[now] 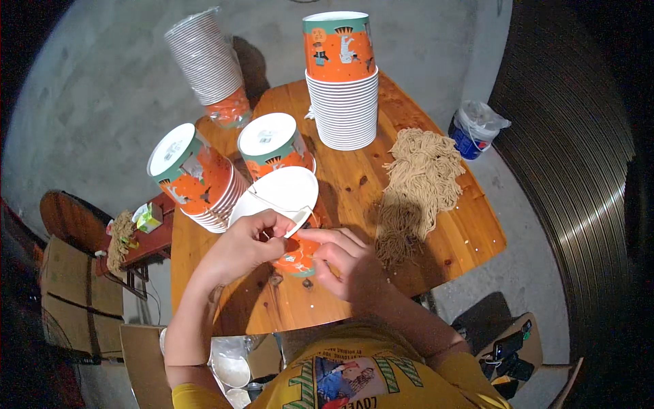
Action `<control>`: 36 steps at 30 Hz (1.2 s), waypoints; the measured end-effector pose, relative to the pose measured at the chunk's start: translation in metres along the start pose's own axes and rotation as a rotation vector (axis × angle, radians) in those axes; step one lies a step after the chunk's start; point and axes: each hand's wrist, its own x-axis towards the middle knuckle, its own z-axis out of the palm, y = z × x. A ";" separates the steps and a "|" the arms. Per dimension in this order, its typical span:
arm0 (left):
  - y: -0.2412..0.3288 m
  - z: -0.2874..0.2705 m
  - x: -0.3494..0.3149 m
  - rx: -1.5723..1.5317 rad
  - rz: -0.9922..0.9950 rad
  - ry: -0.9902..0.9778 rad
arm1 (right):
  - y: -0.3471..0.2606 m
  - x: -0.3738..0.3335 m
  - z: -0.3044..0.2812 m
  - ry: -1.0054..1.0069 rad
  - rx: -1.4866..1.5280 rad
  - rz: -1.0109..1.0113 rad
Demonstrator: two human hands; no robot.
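Observation:
My left hand (248,242) pinches the edge of a white round lid (279,192) that sits tilted on an orange paper cup (298,259). My right hand (347,259) grips the side of that same cup, fingers curled around its wall near the rim. The cup stands on a round wooden table (436,235) close to my body. Most of the cup is hidden by both hands.
Stacks of orange printed paper cups stand at the back (344,82), the left (194,174) and the middle (272,144); a wrapped stack (208,61) leans behind. A heap of dry noodles (419,184) lies at the right. A white bucket (473,129) and cardboard boxes (71,293) sit on the floor.

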 end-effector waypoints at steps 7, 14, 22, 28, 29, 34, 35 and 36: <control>0.002 0.000 0.000 0.024 -0.023 -0.017 | 0.002 0.000 0.001 0.019 -0.050 -0.065; -0.003 -0.001 0.003 -0.034 0.003 -0.062 | 0.001 0.002 -0.001 -0.003 -0.064 -0.065; -0.004 0.001 0.004 -0.055 0.017 -0.066 | -0.003 0.003 0.002 0.046 0.069 0.184; -0.003 0.004 0.002 -0.093 0.018 -0.075 | -0.003 0.007 0.004 0.023 0.212 0.404; -0.005 0.004 0.003 -0.121 0.021 -0.088 | -0.004 0.007 0.004 0.023 0.211 0.404; -0.002 0.010 -0.003 -0.094 0.076 -0.085 | -0.007 0.006 0.002 -0.002 0.212 0.482; 0.001 0.016 -0.006 -0.046 0.180 -0.041 | -0.008 0.006 0.001 -0.002 0.212 0.481; 0.001 0.019 -0.009 0.002 0.284 0.004 | -0.009 0.006 0.000 -0.010 0.221 0.494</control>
